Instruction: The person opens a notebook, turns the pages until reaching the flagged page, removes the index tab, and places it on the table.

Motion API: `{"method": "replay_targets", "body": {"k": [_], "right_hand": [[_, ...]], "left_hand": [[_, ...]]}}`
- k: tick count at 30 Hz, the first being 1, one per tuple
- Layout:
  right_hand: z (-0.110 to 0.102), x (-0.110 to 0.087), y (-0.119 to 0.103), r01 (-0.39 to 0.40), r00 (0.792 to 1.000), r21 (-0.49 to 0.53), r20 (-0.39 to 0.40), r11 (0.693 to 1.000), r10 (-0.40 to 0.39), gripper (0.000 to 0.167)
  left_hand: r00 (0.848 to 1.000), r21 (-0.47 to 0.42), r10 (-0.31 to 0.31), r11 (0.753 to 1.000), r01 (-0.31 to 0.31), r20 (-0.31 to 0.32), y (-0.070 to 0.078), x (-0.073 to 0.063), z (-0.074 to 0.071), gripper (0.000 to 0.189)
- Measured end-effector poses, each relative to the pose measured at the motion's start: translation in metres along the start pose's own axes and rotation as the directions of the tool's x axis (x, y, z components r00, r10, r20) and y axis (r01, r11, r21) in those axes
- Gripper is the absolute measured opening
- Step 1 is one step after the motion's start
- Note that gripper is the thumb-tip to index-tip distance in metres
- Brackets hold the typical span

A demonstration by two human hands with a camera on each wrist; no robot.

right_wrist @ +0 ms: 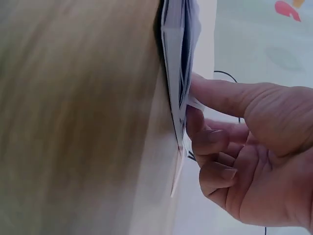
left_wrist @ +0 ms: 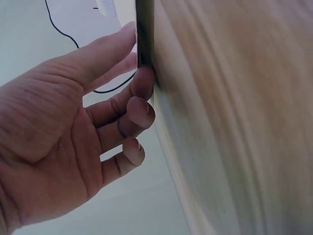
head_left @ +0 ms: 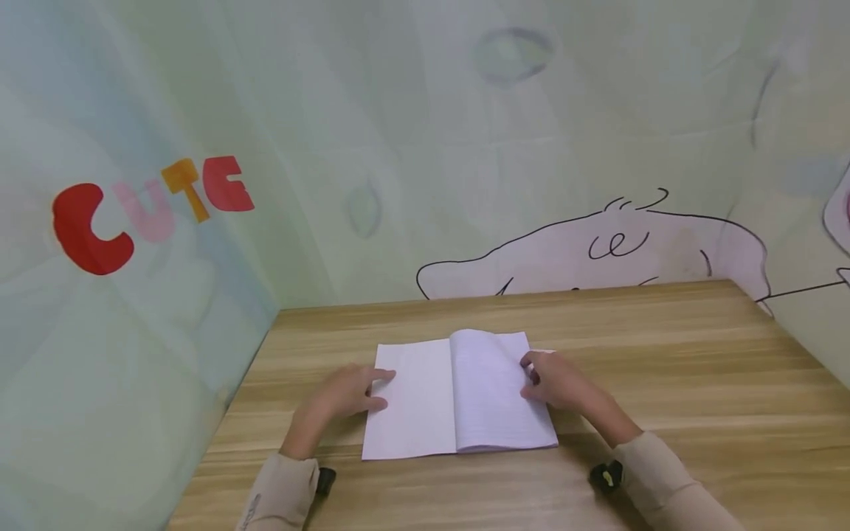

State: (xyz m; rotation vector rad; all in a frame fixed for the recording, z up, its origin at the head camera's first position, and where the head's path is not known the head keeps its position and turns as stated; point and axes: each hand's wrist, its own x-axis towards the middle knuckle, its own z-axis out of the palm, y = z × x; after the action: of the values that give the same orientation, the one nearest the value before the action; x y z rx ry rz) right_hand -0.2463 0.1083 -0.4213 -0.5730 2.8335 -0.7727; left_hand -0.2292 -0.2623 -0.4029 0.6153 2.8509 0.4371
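Note:
An open notebook (head_left: 415,413) lies on the wooden table, its left page plain white and its right page (head_left: 498,398) faintly lined. My left hand (head_left: 348,387) rests at the left edge, with the thumb and forefinger on the page. The left wrist view shows the other fingers of that hand (left_wrist: 63,132) loosely bent beside the notebook's edge. At the right edge, my right hand (head_left: 561,380) pinches a page between thumb and forefinger. Seen from the right wrist, a white page corner (right_wrist: 195,103) shows between those fingertips; the right hand's (right_wrist: 259,152) other fingers are curled.
The wooden table (head_left: 677,369) extends around the notebook. A pale printed curtain (head_left: 372,162) with coloured letters and a line drawing hangs behind it and along the left side. Dark wrist devices (head_left: 606,477) sit at both beige sleeves (head_left: 664,472).

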Motion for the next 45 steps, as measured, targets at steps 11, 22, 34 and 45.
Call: {"method": "replay_targets", "body": {"k": [11, 22, 34, 45], "right_hand": [[-0.007, 0.002, 0.009, -0.18, 0.983, 0.315, 0.081, 0.932, 0.163, 0.029], [-0.016, 0.004, 0.004, -0.118, 0.986, 0.307, -0.079, 0.945, 0.149, 0.016], [-0.031, 0.007, -0.007, -0.121, 0.985, 0.451, -0.058, 0.884, 0.164, 0.026], [-0.031, 0.013, -0.033, -0.096, 0.995, 0.686, 0.093, 0.721, 0.043, 0.025]], "left_hand": [[1.0, -0.005, 0.014, 1.0, -0.014, 0.003, 0.001, 0.0, 0.002, 0.05], [0.998, -0.047, 0.026, 0.999, -0.023, 0.065, 0.005, -0.003, -0.005, 0.053], [0.978, -0.096, 0.074, 0.994, -0.056, 0.194, 0.007, -0.003, -0.006, 0.067], [0.971, -0.056, -0.019, 0.998, 0.033, 0.237, 0.025, -0.001, -0.012, 0.059]]}}
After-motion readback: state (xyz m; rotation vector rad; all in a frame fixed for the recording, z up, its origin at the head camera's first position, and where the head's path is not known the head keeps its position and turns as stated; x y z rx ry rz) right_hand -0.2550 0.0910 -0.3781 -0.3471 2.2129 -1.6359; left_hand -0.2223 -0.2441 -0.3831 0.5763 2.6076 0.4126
